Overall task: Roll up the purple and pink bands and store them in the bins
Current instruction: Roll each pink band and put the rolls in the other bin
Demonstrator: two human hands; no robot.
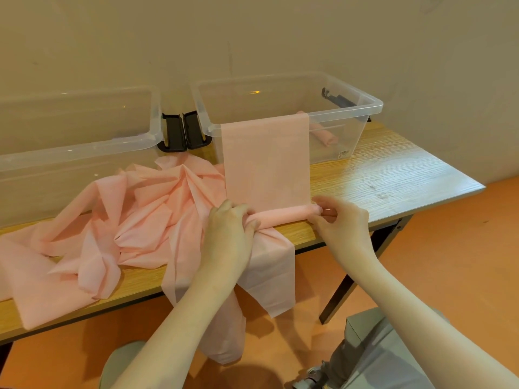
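Near the front edge of the wooden worktop [379,175], a pink band [266,161] lies partly rolled. Its rolled portion [283,216] forms a short horizontal tube; the unrolled length runs flat away from the person, climbs the near wall of the right bin [348,108] and hangs over its rim. Left hand [229,223]: fingers curled over the left end of the roll, gripping it. Right hand [341,220]: thumb and fingers pinch the right end of the roll. Inside the right bin, a finished pink roll [325,136] lies on the bottom near the right-hand wall. To the left, a heap of loose pink bands [134,217] lies crumpled on the worktop, with several ends hanging over the front edge. Left bin [84,141]: clear plastic, standing behind the heap; no contents can be made out. Two black latch handles [182,131] meet between the bins. No purple band can be identified in this view.
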